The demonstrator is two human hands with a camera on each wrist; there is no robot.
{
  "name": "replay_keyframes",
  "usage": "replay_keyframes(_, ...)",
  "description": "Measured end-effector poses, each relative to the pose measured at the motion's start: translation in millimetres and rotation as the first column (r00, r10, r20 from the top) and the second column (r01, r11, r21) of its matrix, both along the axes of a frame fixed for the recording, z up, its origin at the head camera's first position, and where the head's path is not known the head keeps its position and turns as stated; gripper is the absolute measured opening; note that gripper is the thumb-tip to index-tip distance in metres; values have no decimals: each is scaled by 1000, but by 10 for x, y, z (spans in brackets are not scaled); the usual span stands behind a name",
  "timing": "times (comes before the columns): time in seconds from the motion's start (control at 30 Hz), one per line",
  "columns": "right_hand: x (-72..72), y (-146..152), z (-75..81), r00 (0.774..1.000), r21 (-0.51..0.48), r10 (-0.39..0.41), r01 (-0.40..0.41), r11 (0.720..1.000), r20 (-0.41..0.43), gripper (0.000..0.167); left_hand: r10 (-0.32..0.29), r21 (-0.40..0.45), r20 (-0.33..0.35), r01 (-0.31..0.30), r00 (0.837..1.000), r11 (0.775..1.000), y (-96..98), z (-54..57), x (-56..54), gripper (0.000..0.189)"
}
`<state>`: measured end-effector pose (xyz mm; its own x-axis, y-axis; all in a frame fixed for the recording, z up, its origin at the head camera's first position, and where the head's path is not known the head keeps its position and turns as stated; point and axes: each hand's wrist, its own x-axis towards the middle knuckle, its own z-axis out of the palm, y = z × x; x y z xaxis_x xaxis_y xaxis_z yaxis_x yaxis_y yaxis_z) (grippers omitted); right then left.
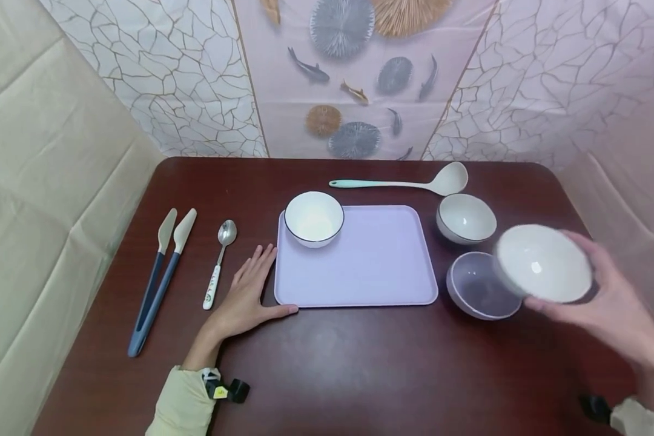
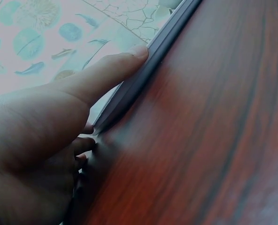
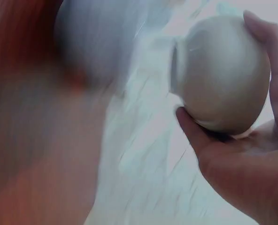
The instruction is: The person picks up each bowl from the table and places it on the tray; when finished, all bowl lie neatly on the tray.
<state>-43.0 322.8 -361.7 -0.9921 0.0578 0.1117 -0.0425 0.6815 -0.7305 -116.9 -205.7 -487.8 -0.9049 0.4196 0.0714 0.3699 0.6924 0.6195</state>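
The held white bowl (image 1: 543, 263) is pinched by the right hand (image 1: 621, 309) near the purple bowl (image 1: 481, 289), which could be chipped if clearance is misjudged. The tray (image 1: 365, 266) could be shifted if its corner is pushed by the spread left hand (image 1: 246, 300).

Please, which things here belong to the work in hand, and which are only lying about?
Likely in the work: white round bowl in the right hand; lilac rectangular tray, touched by the left hand; white dark-rimmed bowl on the tray; perhaps round purple bowl, round greyish-white bowl.

Likely just lying about: blue-handled tongs; steel spoon with white patterned handle; pale ladle with mint handle.
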Motion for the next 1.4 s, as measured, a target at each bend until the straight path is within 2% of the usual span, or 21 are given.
replay_keyframes(0.07,47,-327,49,989,-26,144,-143,989,18,112,2,-14,-4,-2,1000,1000,-36,16,-15,118)
replay_keyframes(0.13,30,-690,26,961,-68,277,-274,959,29,113,3,-21,-4,-3,1000,1000,-55,16,-21,119)
replay_keyframes(0.23,-85,-1189,-105,929,-145,364,-352,925,64,108,3,-23,-9,-3,1000,1000,-55,-4,-22,119)
replay_keyframes(0.27,-142,-1328,-165,931,-168,358,-343,924,71,107,3,-20,-12,-3,1000,1000,-48,-10,-21,118)
replay_keyframes(0.33,-278,-1560,-285,951,-195,298,-278,940,79,106,3,-19,-17,-3,1000,1000,-32,-19,-19,118)
replay_keyframes(0.4,-444,-1732,-403,978,-208,193,-173,963,78,109,1,-19,-21,-2,1000,1000,-17,-21,-15,118)
replay_keyframes(0.47,-660,-1841,-513,994,-205,95,-83,975,53,113,4,-20,-24,-5,1000,1000,0,-29,-18,118)
replay_keyframes(0.6,-1047,-1951,-661,998,-192,-50,56,980,34,116,3,-24,-25,-3,1000,1000,2,-27,-20,118)
replay_keyframes(0.73,-1283,-2000,-733,993,-203,-117,121,972,33,117,0,-25,-23,-1,1000,1000,-13,-15,-24,118)
replay_keyframes(0.93,-1433,-2058,-808,988,-197,-154,154,968,14,115,1,-15,-19,-1,1000,1000,-41,-10,-31,118)
replay_keyframes(1.4,-1504,-2039,-889,990,-172,-142,142,975,10,114,6,-21,-5,-6,1000,1000,-44,-10,-24,119)
